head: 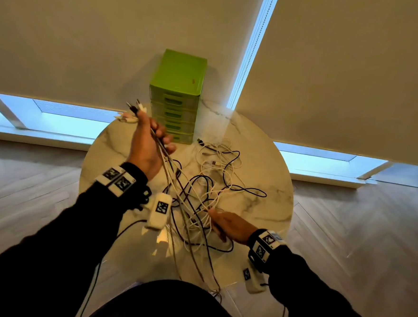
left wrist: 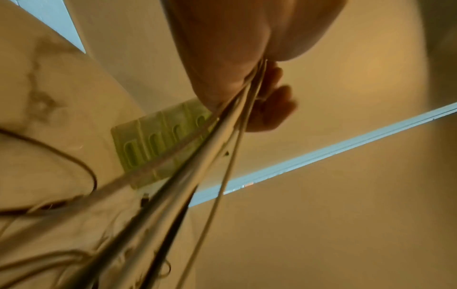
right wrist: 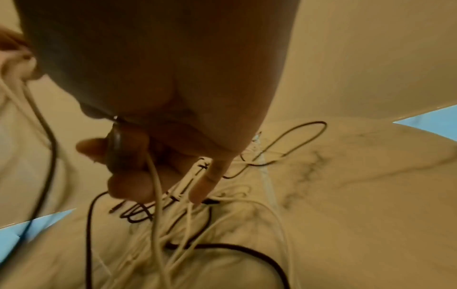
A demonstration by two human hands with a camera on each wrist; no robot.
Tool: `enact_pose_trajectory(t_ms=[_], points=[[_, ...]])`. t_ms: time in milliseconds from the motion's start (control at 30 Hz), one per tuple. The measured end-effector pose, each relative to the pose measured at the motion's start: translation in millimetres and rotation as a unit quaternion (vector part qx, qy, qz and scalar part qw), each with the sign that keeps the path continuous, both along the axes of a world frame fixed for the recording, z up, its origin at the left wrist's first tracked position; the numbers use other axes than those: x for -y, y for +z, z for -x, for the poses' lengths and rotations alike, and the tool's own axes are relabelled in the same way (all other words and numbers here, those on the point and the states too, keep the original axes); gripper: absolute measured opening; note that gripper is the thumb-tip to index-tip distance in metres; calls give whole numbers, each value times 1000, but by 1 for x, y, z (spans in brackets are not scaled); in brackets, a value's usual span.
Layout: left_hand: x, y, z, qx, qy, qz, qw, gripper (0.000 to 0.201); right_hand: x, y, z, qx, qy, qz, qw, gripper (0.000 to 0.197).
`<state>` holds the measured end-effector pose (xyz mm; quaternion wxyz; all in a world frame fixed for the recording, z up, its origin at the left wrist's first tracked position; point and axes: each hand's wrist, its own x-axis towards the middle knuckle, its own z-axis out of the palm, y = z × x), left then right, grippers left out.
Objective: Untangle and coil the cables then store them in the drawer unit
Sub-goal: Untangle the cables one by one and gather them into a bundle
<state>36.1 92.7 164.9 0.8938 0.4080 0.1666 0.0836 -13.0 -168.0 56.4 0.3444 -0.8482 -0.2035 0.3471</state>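
Observation:
A tangle of white and black cables (head: 208,188) lies on the round marble table (head: 271,177). My left hand (head: 152,139) is raised above the table and grips a bundle of several cables, their plug ends (head: 136,107) sticking out above the fist. In the left wrist view the taut strands (left wrist: 188,172) run down from the curled fingers (left wrist: 272,105). My right hand (head: 225,225) sits low at the near side of the tangle, fingers curled round white and dark strands (right wrist: 155,185). The green drawer unit (head: 176,94) stands at the table's far edge, its drawers closed.
Loose cable loops (head: 218,154) lie to the right of the drawer unit. Some strands hang over the table's near edge towards my lap. Roller blinds and low windows stand behind the table; wooden floor (head: 358,230) surrounds it.

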Motion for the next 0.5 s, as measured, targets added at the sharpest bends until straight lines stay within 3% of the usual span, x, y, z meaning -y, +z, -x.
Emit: enact_pose_trajectory(t_ms=[167,300,400,500], points=[[-36,21,-8,15,3,-66,998,47,32,-12,-13,56,-78,22,995,49],[-29,17,-5,0,-35,-145,989,43,33,3,-45,151,-204,20,967,48],[-1,0,8,-20,-119,-250,961,41,3,36,-61,239,-248,-33,938,44],[31,-19,18,-68,-170,-311,933,46,-32,62,-62,264,-245,-127,924,37]])
